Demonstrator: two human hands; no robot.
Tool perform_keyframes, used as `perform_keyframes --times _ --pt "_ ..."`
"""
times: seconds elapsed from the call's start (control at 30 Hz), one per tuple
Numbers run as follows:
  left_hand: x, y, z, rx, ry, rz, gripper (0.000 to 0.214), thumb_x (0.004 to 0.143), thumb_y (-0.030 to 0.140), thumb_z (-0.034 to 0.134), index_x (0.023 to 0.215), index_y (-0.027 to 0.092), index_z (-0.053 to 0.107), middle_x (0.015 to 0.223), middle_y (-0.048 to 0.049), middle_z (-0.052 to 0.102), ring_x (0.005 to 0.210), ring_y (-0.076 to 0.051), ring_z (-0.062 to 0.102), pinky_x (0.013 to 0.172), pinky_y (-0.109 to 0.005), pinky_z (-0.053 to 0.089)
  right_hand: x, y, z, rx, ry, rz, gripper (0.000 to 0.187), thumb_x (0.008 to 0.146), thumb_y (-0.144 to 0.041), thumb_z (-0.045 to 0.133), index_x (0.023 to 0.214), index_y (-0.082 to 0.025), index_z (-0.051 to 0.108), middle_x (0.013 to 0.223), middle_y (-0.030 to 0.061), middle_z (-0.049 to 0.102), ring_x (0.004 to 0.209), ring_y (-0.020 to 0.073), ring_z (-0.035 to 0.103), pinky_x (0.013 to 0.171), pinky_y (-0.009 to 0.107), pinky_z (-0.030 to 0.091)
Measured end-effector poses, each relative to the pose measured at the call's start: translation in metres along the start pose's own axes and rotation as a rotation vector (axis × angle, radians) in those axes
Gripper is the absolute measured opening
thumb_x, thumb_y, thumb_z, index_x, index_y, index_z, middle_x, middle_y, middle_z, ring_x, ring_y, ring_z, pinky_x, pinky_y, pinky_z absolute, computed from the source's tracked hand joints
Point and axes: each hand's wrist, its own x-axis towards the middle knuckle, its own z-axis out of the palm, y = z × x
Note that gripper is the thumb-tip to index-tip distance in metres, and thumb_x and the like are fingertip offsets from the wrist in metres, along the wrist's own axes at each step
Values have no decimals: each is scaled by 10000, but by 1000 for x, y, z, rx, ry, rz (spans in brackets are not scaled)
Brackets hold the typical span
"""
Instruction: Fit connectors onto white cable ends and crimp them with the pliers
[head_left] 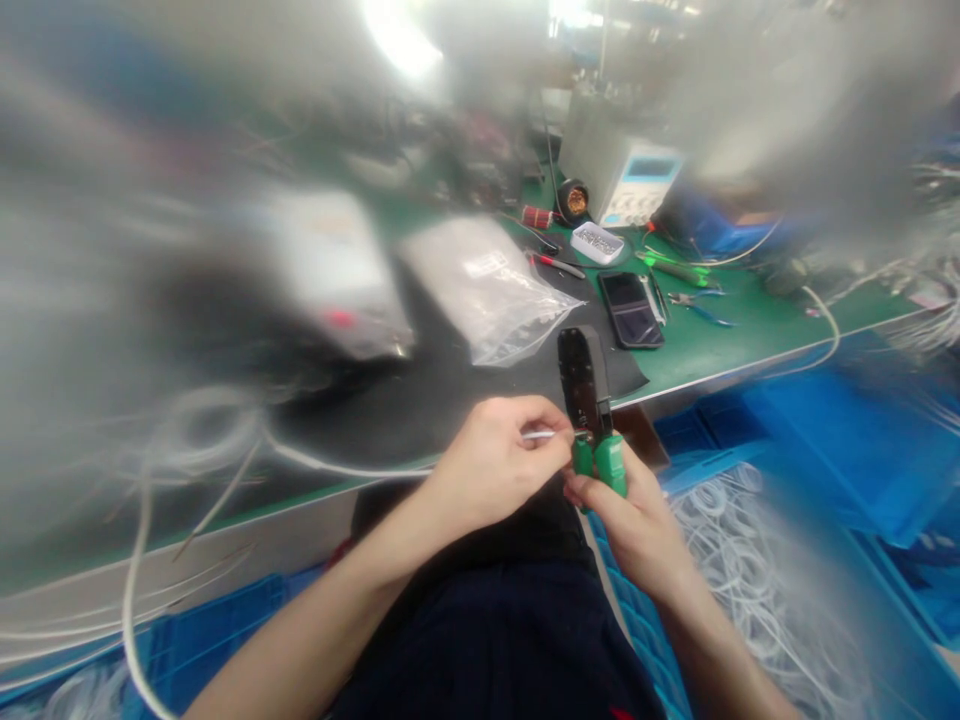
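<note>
My right hand (637,515) is wrapped round the green handles of a crimping tool (589,385), whose dark jaws point up and away from me. Between the thumb and fingers of my left hand (499,460) is a thin white cable (538,435). The tip of that cable reaches the tool near the base of its jaws; whether it lies inside them I cannot tell. More white cable (360,470) runs from behind my left wrist to a coil (210,425) at the left of the bench.
A clear plastic bag (495,290), a phone (631,310), blue-handled pliers (701,300) and a small white tray (597,243) lie on the green bench (757,330). Behind stands a boxy instrument (637,180). Blue crates (840,430) and coiled white cables (739,540) are below right.
</note>
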Motion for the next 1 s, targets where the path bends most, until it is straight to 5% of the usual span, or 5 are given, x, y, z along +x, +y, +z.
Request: perform_keyframes --times 0.17,1.0 --pt "-1 2 0 -11 4 12 164 931 192 649 881 177 805 844 -20 805 765 -176 725 677 -239 516 -2 4 4 7 -15 16 194 961 -209 647 1153 -225 620 997 7 703 749 166 617 680 278 500" --pt "-2 4 -4 0 -6 -10 162 930 208 663 876 161 809 792 14 765 724 -130 667 656 -211 474 -3 2 6 -39 13 34 168 970 -258 641 1125 -232 584 899 -16 616 724 164 580 673 301 507"
